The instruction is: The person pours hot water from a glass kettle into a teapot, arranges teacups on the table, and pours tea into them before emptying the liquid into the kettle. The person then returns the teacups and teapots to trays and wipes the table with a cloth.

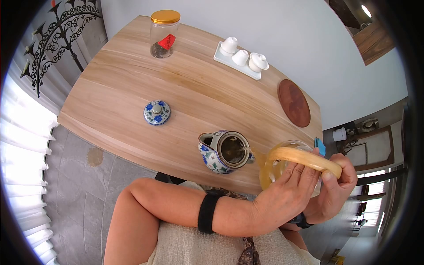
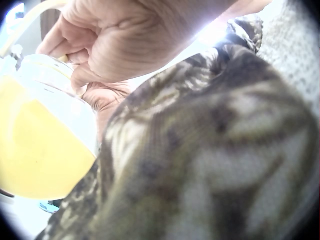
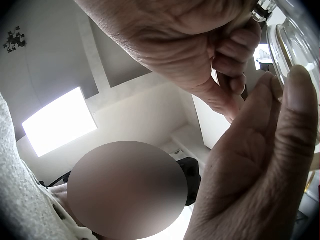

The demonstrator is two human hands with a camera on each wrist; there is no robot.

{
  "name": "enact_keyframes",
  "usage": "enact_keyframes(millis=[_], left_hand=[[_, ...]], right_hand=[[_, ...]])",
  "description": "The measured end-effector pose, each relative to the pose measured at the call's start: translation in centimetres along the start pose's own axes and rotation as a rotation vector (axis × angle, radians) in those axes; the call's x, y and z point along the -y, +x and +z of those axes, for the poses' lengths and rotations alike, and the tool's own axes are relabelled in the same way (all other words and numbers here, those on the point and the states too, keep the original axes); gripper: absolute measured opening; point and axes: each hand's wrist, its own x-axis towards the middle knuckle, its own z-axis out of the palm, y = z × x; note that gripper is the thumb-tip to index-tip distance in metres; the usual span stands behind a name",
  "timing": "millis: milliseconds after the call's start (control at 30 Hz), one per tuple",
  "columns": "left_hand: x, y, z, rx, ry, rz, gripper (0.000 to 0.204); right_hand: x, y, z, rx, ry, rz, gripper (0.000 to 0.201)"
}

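Note:
A glass teapot (image 1: 265,176) with yellow liquid and a pale arched handle (image 1: 304,157) is tilted, its spout at the mouth of a floral porcelain teapot (image 1: 214,161). A thin stream enters the open porcelain teapot, where dark liquid shows. My right hand (image 1: 340,187) grips the handle's near end, fingers curled round it. Against the glass teapot's top, my left hand (image 1: 287,190) holds with its fingers under the arch; in the right wrist view its thumb (image 3: 300,95) lies on the glass. The yellow liquid (image 2: 42,145) slants inside the glass in the left wrist view.
A blue-and-white lid (image 1: 157,113) lies left of the porcelain teapot on the wooden table (image 1: 115,88). Farther back stand a gold-capped jar (image 1: 165,26), a white tray (image 1: 218,55) with white cups and a round brown board (image 1: 293,104). Something blue (image 1: 320,145) shows behind the handle.

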Motion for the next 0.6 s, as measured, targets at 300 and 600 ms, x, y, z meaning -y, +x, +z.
enact_keyframes(millis=[300,600], left_hand=[[0.12,-0.09,-0.17,-0.001,0.005,0.013,0.060],[0.05,-0.05,-0.12,-0.015,-0.016,0.000,0.060]], right_hand=[[-0.06,0.01,-0.03,0.004,-0.003,0.000,0.028],[-0.02,0.00,0.02,0.004,-0.008,-0.014,0.028]])
